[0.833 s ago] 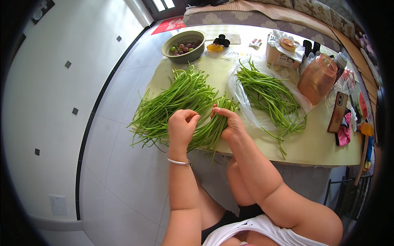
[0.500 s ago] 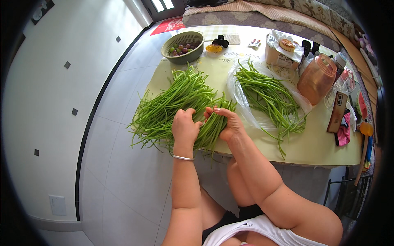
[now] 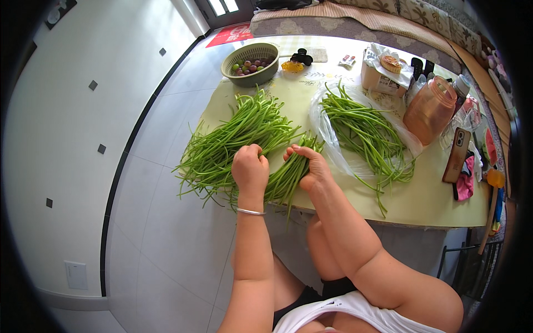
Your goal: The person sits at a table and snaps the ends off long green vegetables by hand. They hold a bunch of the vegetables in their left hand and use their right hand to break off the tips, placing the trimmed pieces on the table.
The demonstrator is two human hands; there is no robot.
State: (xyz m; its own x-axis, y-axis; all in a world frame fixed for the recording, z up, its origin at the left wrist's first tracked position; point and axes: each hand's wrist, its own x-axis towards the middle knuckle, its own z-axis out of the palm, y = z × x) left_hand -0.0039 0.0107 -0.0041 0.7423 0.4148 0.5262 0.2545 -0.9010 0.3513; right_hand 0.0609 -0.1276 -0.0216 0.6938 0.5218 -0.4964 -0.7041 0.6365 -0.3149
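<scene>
A large heap of long green vegetable stems (image 3: 233,136) lies at the table's near left edge. Over its near right side is my left hand (image 3: 250,171), with a silver bangle at the wrist; its fingers are curled closed, and what they pinch, if anything, is hidden. My right hand (image 3: 310,166) is wrapped round a smaller bunch of green stems (image 3: 288,176), whose ends hang past the table edge. To the right, more green stems (image 3: 363,130) rest on an opened clear plastic bag (image 3: 323,130).
At the back stand a colander (image 3: 226,71) of grapes, a black hair claw (image 3: 301,56) and a cardboard box (image 3: 377,80) with a round pastry on top. Along the right are an orange-pink plastic jar (image 3: 428,114), a bottle (image 3: 462,86) and a phone (image 3: 457,155).
My left hand has risen slightly and its fingers have curled in, drawing a little away from the right hand. The right hand keeps the bunch, almost unmoved. The view has shifted slightly.
</scene>
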